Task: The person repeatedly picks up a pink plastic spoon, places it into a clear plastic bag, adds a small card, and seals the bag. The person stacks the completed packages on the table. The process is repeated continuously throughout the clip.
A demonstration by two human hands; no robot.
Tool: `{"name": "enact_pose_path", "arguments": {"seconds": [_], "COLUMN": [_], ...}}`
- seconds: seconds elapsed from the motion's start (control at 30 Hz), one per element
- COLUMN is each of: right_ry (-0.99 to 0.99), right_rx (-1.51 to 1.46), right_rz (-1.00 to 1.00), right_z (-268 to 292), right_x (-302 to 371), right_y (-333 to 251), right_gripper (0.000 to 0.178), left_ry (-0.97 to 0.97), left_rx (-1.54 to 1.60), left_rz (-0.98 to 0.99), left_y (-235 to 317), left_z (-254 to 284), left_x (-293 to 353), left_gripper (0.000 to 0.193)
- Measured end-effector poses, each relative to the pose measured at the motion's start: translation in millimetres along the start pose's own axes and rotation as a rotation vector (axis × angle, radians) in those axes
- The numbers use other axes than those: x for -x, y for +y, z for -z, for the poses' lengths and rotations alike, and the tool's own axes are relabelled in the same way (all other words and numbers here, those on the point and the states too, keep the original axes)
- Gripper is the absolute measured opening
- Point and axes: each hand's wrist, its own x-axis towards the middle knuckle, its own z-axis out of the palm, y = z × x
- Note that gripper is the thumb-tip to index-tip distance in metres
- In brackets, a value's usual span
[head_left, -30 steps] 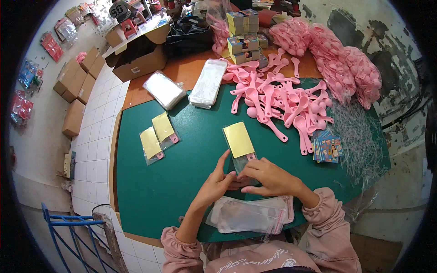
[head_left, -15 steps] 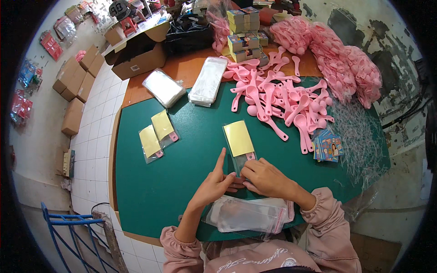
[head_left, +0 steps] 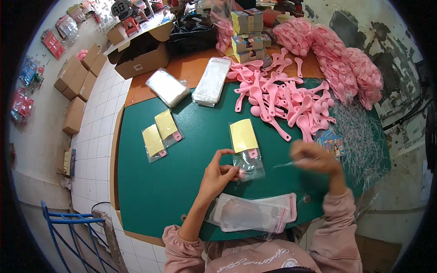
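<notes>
In front of me lies a clear plastic bag with a yellow card inside and the end of a pink spoon handle showing below the card. My left hand pinches the near left edge of this bag between thumb and fingers. Off to the right, my right hand is blurred by motion, its fingers drawn together. A thin clear strip trails leftward from it. Close to my body rests a stack of flat clear bags. Two filled bags with yellow cards lie to the left.
Loose pink spoons are heaped at the far right, with bagged ones behind. Picture cards and tangled clear strips lie right. Clear bag stacks, bundled cards and an open carton stand farther back.
My right hand has left the bag and swung right, a thin strip trailing from it. My left index finger, stretched out before, has bent, and that hand now pinches the bag's edge.
</notes>
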Motion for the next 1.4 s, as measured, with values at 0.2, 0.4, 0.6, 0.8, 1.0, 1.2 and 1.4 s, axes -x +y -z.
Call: {"name": "enact_pose_path", "arguments": {"seconds": [0.2,0.4,0.6,0.8,1.0,1.2,1.4], "right_ry": [0.738,0.168,0.239,0.234,0.167,0.254,0.52], "right_rx": [1.484,0.65,0.532,0.109,-0.135,-0.32,-0.337], "right_rz": [-1.028,-0.028,0.091,0.003,-0.137,-0.314,-0.316], "right_z": [181,-21,-59,-60,-53,-67,-82], "right_x": [151,-18,-40,-36,-34,-35,-40], "right_y": [26,-1,17,23,24,38,32], "right_gripper": [0.021,0.046,0.023,0.017,0.008,0.013,0.012], "left_ry": [-0.175,-0.102,-0.225,-0.052,-0.031,0.063,0.128], "left_rx": [-0.092,0.052,0.108,-0.496,-0.376,-0.383,-0.298], "left_rz": [-0.01,-0.012,-0.028,-0.23,-0.159,-0.107,-0.049], "left_y": [3,-5,15,22,10,4,-3], "left_z": [-20,-9,-1,-13,-7,-7,-10], "left_x": [-10,1,2,10,2,-2,-6], "left_gripper": [0.018,0.02,0.02,0.031,0.013,0.014,0.017]}}
